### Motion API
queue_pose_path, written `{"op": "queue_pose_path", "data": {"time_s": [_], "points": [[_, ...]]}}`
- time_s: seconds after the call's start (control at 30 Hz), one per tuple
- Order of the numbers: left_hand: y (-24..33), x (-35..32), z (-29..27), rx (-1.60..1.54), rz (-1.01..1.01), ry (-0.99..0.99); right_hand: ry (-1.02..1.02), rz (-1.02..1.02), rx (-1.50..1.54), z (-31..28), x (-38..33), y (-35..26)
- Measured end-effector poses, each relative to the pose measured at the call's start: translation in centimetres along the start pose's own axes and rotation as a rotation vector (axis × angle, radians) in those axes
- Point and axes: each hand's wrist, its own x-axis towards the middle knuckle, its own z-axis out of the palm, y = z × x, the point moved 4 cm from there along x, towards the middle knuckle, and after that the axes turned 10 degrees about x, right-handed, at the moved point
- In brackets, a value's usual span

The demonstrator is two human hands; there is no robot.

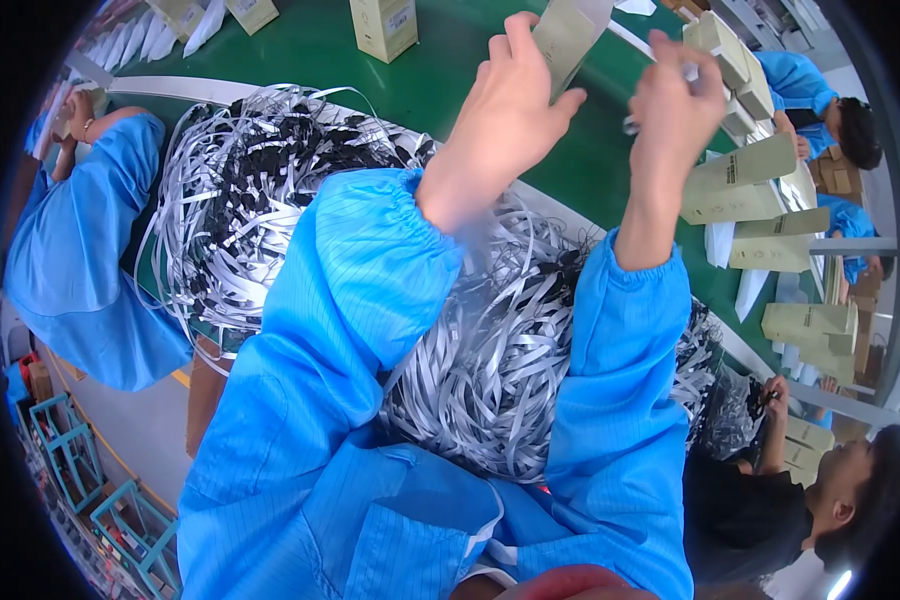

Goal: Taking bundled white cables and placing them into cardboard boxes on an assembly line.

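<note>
Our L hand [515, 110] has its grip on a beige carton [568, 45], tilted over the green tabletop [430, 90] & partly cut off at the top of view. Our R hand [675, 110] is just beside it, fingers curled but blurred; a small pale item [691, 72] shows there, can't tell if that grip's clenched on it. Silver & black straps [485, 370] heap nr the tabletop's edge. Open boxes [740, 185] stand to the R; co-worker's blue sleeve [135, 150] far L.
</note>
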Motion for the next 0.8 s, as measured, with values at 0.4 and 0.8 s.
{"op": "queue_pose_path", "data": {"time_s": [0.4, 0.8], "points": [[-1.7, 1.0, -1.0, 0.040, 0.234, 0.084, -0.710, -0.013, -0.473, 3.1, -2.3, 0.5], [-0.5, 1.6, 1.3, -0.029, 0.387, -0.247, -0.263, -0.387, 0.467, 1.7, -2.5, -6.1]]}}
